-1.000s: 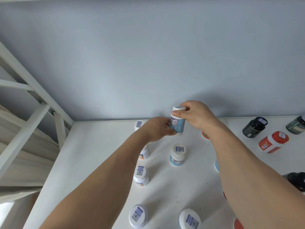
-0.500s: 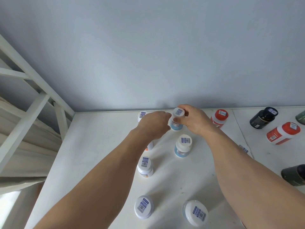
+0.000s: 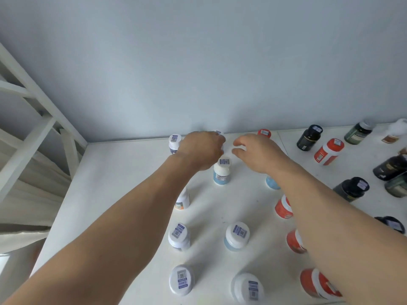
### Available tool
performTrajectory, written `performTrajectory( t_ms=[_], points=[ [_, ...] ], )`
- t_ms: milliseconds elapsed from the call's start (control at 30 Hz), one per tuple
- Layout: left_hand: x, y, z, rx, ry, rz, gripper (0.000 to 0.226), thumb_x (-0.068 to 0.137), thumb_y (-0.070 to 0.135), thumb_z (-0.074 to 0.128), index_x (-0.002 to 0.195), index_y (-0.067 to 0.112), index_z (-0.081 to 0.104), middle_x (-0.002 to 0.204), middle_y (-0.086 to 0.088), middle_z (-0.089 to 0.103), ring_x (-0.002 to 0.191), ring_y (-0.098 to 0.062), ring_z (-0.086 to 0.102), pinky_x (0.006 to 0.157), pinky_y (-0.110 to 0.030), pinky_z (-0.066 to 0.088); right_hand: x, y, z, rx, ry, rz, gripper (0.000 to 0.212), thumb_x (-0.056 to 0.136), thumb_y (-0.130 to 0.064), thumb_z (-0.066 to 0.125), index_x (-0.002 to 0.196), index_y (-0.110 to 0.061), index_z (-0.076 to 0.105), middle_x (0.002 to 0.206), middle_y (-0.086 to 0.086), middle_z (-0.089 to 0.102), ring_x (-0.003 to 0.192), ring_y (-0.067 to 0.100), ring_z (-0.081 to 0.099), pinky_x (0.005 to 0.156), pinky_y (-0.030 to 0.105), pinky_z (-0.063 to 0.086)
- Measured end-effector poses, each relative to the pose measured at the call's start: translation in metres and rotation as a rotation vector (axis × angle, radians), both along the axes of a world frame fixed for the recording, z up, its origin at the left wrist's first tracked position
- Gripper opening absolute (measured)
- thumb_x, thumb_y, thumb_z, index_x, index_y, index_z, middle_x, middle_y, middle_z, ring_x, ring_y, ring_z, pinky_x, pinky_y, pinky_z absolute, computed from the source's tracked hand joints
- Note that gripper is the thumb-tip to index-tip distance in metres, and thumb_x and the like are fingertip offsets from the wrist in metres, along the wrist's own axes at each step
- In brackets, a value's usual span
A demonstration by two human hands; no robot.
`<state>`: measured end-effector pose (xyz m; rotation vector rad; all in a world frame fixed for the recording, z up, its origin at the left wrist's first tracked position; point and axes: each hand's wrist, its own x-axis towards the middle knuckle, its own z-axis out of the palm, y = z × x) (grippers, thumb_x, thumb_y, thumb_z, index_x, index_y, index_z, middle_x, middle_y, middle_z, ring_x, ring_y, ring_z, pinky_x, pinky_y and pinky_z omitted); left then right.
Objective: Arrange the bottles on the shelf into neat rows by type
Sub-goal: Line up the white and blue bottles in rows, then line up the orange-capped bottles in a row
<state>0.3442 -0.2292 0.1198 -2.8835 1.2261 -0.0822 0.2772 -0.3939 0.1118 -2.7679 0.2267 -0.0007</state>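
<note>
On the white shelf (image 3: 123, 172), white-capped bottles stand in columns. The left column (image 3: 178, 236) has orange labels, the middle column (image 3: 222, 172) blue ones. Red bottles (image 3: 284, 208) form a third column, partly under my right forearm. My left hand (image 3: 202, 148) is curled around a blue-labelled bottle (image 3: 218, 133) standing at the back wall; only its cap and a sliver of its side show. My right hand (image 3: 253, 150) hovers just right of that bottle with fingers apart, holding nothing. Another blue bottle (image 3: 272, 183) peeks out under my right wrist.
On the right part of the shelf, several dark bottles (image 3: 309, 137) and a red one (image 3: 329, 151) lie unsorted on their sides. A red-capped bottle (image 3: 263, 133) stands at the back wall. A white slatted frame (image 3: 41, 111) borders the shelf's left end.
The blue-labelled bottle, held up in both hands, was lowered to the back of the middle column. My right hand has let go and drawn away to the right; the left stays on it.
</note>
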Motion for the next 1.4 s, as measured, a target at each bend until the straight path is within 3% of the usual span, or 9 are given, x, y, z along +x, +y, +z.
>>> performTrajectory(
  t_ms=[367, 567, 800, 1033, 1167, 1267, 1400],
  points=[
    [-0.132, -0.026, 0.029, -0.011, -0.081, 0.101, 0.027, 0.097, 0.038, 0.045, 0.110, 0.018, 0.059, 0.108, 0.001, 0.062, 0.090, -0.028, 0.060, 0.063, -0.031, 0.037, -0.120, -0.033, 0.042, -0.122, -0.090, 0.130, 0.034, 0.096, -0.042, 0.046, 0.123, -0.028, 0.061, 0.126, 0.005, 0.061, 0.107, 0.026, 0.058, 0.084, 0.037, 0.048],
    [-0.210, -0.046, 0.024, -0.023, -0.123, 0.132, 0.035, 0.095, 0.043, 0.045, 0.122, 0.023, 0.057, 0.120, 0.005, 0.061, 0.104, -0.024, 0.061, 0.069, -0.030, 0.041, -0.198, -0.058, 0.053, -0.102, -0.139, 0.164, 0.035, 0.096, -0.042, 0.045, 0.123, -0.026, 0.062, 0.130, -0.001, 0.059, 0.108, 0.022, 0.057, 0.082, 0.035, 0.046],
    [-0.268, -0.053, 0.017, -0.062, -0.082, 0.090, 0.036, 0.095, 0.044, 0.046, 0.123, 0.024, 0.057, 0.119, 0.003, 0.063, 0.104, -0.024, 0.061, 0.072, -0.032, 0.045, -0.257, -0.071, 0.049, -0.072, -0.166, 0.123, 0.032, 0.096, -0.045, 0.046, 0.110, -0.023, 0.065, 0.107, -0.001, 0.063, 0.091, 0.020, 0.055, 0.067, 0.033, 0.041],
    [-0.303, -0.043, -0.005, -0.148, 0.026, 0.086, 0.037, 0.093, 0.045, 0.046, 0.121, 0.023, 0.058, 0.119, 0.002, 0.063, 0.106, -0.024, 0.060, 0.076, -0.033, 0.045, -0.306, -0.070, 0.023, 0.085, -0.144, 0.007, 0.030, 0.096, -0.041, 0.049, 0.112, -0.020, 0.065, 0.113, -0.001, 0.066, 0.099, 0.021, 0.060, 0.081, 0.037, 0.049],
    [-0.329, -0.035, -0.030, -0.283, 0.132, 0.185, 0.039, 0.093, 0.041, 0.050, 0.124, 0.018, 0.055, 0.124, 0.000, 0.061, 0.106, -0.027, 0.059, 0.076, -0.035, 0.048, -0.334, -0.073, -0.012, 0.195, -0.155, -0.117, 0.034, 0.095, -0.040, 0.052, 0.120, -0.020, 0.062, 0.120, -0.001, 0.065, 0.110, 0.021, 0.059, 0.091, 0.035, 0.047],
    [-0.353, -0.028, -0.059, -0.356, 0.198, 0.223, 0.043, 0.093, 0.037, 0.053, 0.129, 0.013, 0.051, 0.131, -0.004, 0.056, 0.116, -0.027, 0.052, 0.088, -0.038, 0.046, -0.351, -0.078, -0.042, 0.180, -0.090, -0.137, 0.039, 0.094, -0.043, 0.053, 0.125, -0.021, 0.059, 0.129, -0.002, 0.061, 0.115, 0.019, 0.056, 0.092, 0.032, 0.043],
    [-0.365, -0.023, -0.103, -0.295, 0.173, 0.147, 0.053, 0.090, 0.040, 0.057, 0.135, 0.012, 0.048, 0.141, -0.003, 0.047, 0.130, -0.022, 0.038, 0.105, -0.035, 0.033, -0.355, -0.081, -0.085, 0.045, 0.059, 0.001, 0.063, 0.083, -0.052, 0.064, 0.136, -0.023, 0.049, 0.145, -0.006, 0.045, 0.128, 0.016, 0.045, 0.101, 0.030, 0.036]
  ],
)
